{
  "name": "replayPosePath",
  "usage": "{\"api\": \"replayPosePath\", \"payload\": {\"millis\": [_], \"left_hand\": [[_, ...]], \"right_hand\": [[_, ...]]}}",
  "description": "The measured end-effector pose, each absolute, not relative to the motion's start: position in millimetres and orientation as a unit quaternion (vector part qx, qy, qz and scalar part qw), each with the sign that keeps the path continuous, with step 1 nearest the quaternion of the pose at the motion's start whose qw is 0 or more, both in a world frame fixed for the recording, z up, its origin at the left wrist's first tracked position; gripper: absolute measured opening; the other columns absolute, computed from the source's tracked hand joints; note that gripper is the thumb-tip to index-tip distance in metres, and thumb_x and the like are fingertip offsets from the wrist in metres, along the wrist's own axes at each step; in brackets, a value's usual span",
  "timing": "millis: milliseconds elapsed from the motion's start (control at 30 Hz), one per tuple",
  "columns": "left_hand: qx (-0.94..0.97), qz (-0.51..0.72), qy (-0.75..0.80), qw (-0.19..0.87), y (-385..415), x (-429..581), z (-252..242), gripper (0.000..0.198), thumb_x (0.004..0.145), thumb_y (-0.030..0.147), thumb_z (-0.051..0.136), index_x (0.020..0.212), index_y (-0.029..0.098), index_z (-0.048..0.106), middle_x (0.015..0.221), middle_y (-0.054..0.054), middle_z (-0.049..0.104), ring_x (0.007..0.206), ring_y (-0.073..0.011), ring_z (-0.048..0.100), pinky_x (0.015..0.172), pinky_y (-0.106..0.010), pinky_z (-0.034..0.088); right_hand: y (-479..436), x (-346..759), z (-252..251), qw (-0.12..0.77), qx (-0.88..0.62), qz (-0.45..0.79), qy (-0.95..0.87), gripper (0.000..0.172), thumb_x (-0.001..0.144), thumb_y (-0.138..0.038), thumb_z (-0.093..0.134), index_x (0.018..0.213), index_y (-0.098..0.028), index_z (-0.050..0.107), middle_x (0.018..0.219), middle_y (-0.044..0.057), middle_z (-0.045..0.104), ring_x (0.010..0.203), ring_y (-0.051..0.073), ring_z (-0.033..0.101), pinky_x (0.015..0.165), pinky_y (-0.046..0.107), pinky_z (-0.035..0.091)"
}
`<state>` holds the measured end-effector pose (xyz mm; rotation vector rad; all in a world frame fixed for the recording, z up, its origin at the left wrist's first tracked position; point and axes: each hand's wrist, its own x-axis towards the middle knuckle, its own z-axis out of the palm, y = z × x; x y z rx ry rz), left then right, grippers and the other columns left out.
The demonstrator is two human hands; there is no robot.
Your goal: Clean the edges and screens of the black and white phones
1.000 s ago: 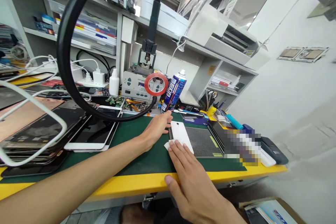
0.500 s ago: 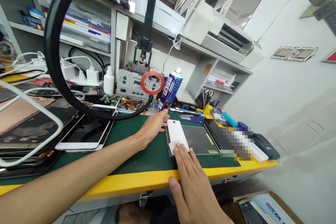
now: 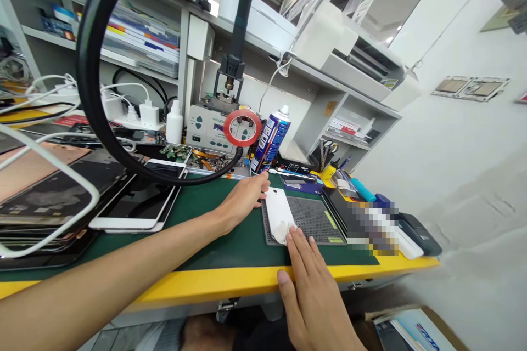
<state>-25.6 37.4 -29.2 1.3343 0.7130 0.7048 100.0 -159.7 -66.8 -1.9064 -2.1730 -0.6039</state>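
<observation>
A white phone (image 3: 279, 205) lies back side up on a dark perforated pad (image 3: 315, 219), its camera at the far end. My left hand (image 3: 246, 196) is at the phone's far left edge, fingers apart and curved beside it. My right hand (image 3: 307, 269) lies with extended fingers at the near right corner, its fingertips on a small white cloth or tissue (image 3: 281, 232) against the phone. The thumb is spread away from the fingers.
A blue spray can (image 3: 270, 140) and a roll of red tape (image 3: 242, 128) stand behind. White-framed tablets (image 3: 135, 200) lie at the left, under a black looped cable (image 3: 93, 66). Dark panels and tools are at the right.
My right hand has shifted slightly right relative to the phone, with the white cloth now over the phone's near right corner. My left hand stays by the far left edge. The view has moved slightly.
</observation>
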Motion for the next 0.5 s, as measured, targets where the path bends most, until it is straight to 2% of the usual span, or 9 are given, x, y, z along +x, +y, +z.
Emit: {"api": "replayPosePath", "payload": {"millis": [233,500], "left_hand": [[0.597,0.313,0.315,0.668,36.6,-25.2,-29.3,0.066,0.085,0.074,0.045,0.114,0.017,0.064,0.127,-0.013,0.064,0.113,-0.0292,0.062,0.087,-0.034,0.052],[0.600,0.317,0.314,0.664,34.5,-26.0,-26.1,0.063,0.086,0.071,0.045,0.114,0.017,0.064,0.127,-0.013,0.065,0.115,-0.0305,0.061,0.089,-0.036,0.051]], "right_hand": [[-150.5,102.5,-58.7,0.077,-0.683,-0.155,-0.710,0.056,0.101,-0.035,0.038,0.148,-0.005,0.037,0.156,0.015,0.031,0.146,0.029,0.027,0.116,0.051,0.034],[-127.0,107.0,-50.1,0.057,-0.705,-0.108,-0.698,0.063,0.102,-0.044,0.030,0.148,-0.002,0.039,0.155,0.016,0.033,0.145,0.029,0.029,0.118,0.050,0.030]]}}
